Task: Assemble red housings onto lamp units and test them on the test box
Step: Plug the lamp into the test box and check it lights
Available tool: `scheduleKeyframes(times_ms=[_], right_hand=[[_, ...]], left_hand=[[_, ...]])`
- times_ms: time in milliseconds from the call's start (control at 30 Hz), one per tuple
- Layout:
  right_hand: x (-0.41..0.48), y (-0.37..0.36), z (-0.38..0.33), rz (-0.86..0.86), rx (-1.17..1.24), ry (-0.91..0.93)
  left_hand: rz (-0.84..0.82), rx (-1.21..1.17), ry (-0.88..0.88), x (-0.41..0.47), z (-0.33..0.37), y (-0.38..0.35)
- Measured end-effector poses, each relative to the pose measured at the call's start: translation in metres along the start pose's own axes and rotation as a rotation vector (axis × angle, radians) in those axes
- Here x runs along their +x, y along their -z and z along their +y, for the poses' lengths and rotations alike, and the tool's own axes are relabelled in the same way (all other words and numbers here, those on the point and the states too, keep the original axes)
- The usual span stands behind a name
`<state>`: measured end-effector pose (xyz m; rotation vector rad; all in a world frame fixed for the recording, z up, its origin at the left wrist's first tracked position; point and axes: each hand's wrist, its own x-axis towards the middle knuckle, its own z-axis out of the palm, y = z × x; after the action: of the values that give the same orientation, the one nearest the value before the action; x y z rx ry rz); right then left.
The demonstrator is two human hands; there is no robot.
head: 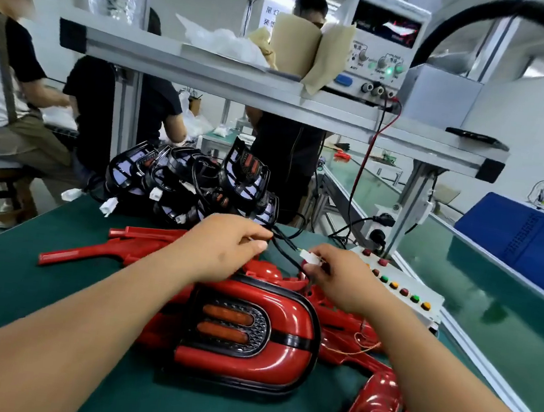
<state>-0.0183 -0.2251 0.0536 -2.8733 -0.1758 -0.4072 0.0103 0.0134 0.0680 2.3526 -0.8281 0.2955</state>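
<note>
Nearest us, the glossy red plastic housing [283,359] lies on the green desk [18,278] — our left hand [224,251] pinches the thin black lead [283,254] in its fingers, our right hand [340,278] the white plastic plug [310,257]; skewed mating could bend pins.

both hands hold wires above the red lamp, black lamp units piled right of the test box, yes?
No: the head view shows the black lamp units piled left of the test box. The left hand and right hand do hold wires above the red lamp.

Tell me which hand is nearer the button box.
Right. The right hand holds a white connector beside the button box; the left hand pinches a wire farther left.
</note>
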Motion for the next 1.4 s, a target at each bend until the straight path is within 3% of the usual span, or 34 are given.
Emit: scheduleKeyframes(times_ms=[100,267,400,600,800,1000,1133,1233,1400], right_hand=[[-0.008,0.004,-0.003,0.071,0.042,0.071],[-0.017,0.007,-0.005,0.171,0.144,0.148],[-0.019,0.008,-0.005,0.233,0.140,0.099],[-0.020,0.002,-0.004,0.306,-0.057,0.137],[-0.022,-0.001,-0.003,0.284,-0.089,0.081],[-0.024,0.005,0.000,0.123,-0.121,-0.041],[-0.035,0.007,-0.031,-0.149,0.385,0.063],[-0.040,-0.002,-0.044,-0.385,0.515,0.063],[-0.042,-0.007,-0.047,-0.345,0.611,0.042]], left_hand=[[-0.114,0.231,-0.167,0.032,0.030,-0.014],[-0.345,0.366,-0.113,0.058,0.050,-0.032],[-0.362,0.337,-0.105,0.058,0.049,-0.030],[-0.372,0.343,-0.126,0.050,0.042,-0.030],[-0.362,0.323,-0.114,0.044,0.030,-0.026],[-0.183,0.071,-0.135,0.042,0.020,-0.011],[-0.107,0.016,-0.171,0.040,0.022,0.000],[-0.081,-0.006,-0.174,0.037,0.023,0.006],[-0.084,-0.043,-0.174,0.033,0.019,0.017]])
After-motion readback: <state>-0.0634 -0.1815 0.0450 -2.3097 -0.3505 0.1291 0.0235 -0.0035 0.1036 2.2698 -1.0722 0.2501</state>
